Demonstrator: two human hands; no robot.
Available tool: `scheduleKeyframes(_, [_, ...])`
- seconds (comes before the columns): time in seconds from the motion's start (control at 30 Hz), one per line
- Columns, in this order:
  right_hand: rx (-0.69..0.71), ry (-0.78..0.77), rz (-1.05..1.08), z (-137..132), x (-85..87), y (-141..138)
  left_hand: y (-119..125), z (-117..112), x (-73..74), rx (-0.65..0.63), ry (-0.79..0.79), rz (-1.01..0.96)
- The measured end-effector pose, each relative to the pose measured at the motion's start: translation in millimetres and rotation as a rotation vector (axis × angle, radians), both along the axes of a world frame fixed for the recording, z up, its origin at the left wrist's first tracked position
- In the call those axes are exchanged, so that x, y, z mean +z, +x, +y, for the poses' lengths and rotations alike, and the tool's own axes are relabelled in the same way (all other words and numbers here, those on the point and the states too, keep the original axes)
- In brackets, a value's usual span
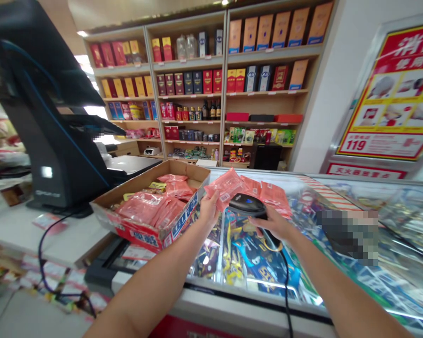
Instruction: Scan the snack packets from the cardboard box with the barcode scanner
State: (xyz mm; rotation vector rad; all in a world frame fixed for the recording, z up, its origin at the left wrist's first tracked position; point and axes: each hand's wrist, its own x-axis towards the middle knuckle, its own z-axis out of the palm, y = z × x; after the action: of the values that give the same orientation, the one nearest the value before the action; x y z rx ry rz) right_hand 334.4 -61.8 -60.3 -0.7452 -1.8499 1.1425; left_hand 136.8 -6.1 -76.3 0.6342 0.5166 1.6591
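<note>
My left hand is closed on the lower edge of a pink snack packet, holding it tilted up above the glass-topped case. A barcode label shows on the packet's face. Wrapped round the handle of a black barcode scanner is my right hand; the scanner's head points left at the packet, close to it. Behind the scanner, more pink packets lie on the glass. To the left stands an open cardboard box with several similar pink packets inside.
A black point-of-sale terminal stands on the white counter at left. Under the glass of the display case lie colourful bags. The scanner's cable hangs over the front edge. Shelves of boxes and bottles line the back wall.
</note>
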Motion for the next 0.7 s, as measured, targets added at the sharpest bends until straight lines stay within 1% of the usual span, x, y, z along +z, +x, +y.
scheduleKeyframes(0.13, [-0.019, -0.003, 0.032, 0, 0.5, -1, -1, 1, -0.7, 0.0, -0.004, -0.006])
scheduleKeyframes(0.23, [-0.068, -0.045, 0.124, 2, 4.1, 1, -3, 4, -3.5, 0.006, -0.021, -0.027])
scheduleKeyframes(0.3, [-0.156, -0.088, 0.26, 5, 7.5, 6, -7, 6, -5.0, 0.035, -0.026, -0.039])
scheduleKeyframes(0.4, [-0.321, -0.117, 0.532, 14, 12.7, 22, -11, 12, -3.1, 0.124, -0.031, -0.025])
scheduleKeyframes(0.47, [-0.389, -0.103, 0.69, 20, 15.9, 33, -12, 19, 2.5, 0.19, -0.035, -0.014])
scheduleKeyframes(0.53, [-0.414, -0.072, 0.793, 25, 18.5, 43, -9, 29, 11.4, 0.245, -0.054, -0.013])
scheduleKeyframes(0.63, [-0.445, -0.028, 0.853, 28, 20.8, 51, 5, 50, 27.7, 0.33, -0.118, -0.005])
scheduleKeyframes(0.7, [-0.476, -0.019, 0.873, 27, 21.4, 52, 18, 65, 36.8, 0.398, -0.139, 0.067])
